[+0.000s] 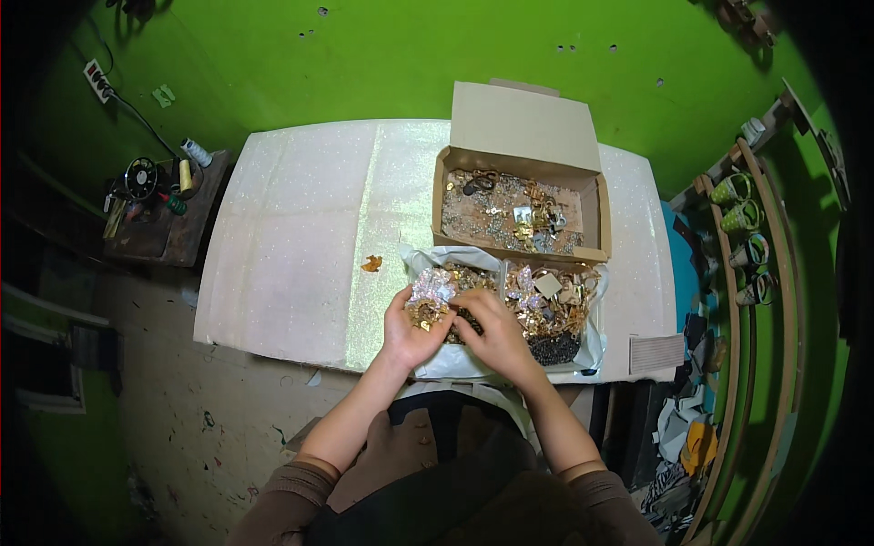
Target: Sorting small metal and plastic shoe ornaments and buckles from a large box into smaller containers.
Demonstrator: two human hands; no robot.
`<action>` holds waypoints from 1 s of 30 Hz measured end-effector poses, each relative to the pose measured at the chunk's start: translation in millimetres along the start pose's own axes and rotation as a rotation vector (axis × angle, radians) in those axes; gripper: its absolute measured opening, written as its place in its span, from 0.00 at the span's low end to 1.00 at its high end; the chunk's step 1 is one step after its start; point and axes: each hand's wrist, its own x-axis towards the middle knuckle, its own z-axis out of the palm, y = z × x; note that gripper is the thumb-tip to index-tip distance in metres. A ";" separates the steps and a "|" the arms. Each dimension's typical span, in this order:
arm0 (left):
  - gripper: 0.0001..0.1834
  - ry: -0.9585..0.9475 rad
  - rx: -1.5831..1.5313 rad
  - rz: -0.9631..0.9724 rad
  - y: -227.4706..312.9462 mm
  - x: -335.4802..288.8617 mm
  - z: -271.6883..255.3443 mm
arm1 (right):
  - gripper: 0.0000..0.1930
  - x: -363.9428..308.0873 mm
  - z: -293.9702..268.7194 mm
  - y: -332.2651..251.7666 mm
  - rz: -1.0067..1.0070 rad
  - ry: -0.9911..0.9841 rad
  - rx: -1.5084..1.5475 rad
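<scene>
My left hand (416,338) is turned palm up and cupped around a heap of small gold metal pieces (424,314). Close beside it, my right hand (496,335) has its fingertips drawn together at the edge of that heap; what they pinch, if anything, is too small to make out. Both hands are over a white plastic-lined tray (455,366) of mixed trinkets. In its right part lie shiny gold and silvery fittings (546,305) and a pile of black beads (553,350). My hands hide much of its left part.
Behind the tray stands an open cardboard box (521,246) with scattered small metal bits, its lid raised. A brown leaf-shaped piece (371,263) lies on the glittery white table cover (291,237). Thread spools (195,153) stand on a side table at left; several shoes (742,218) hang at right.
</scene>
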 end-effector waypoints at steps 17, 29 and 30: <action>0.20 -0.026 0.018 -0.088 8.6 2.6 -1.3 | 0.05 22.8 13.0 -6.9 0.059 -0.088 0.040; 0.19 0.072 -0.051 -0.025 21.8 2.7 -0.5 | 0.06 16.1 -2.9 22.1 0.476 0.049 0.593; 0.18 0.077 -0.051 -0.015 23.6 2.2 0.5 | 0.06 14.7 -7.5 24.8 0.531 0.035 0.673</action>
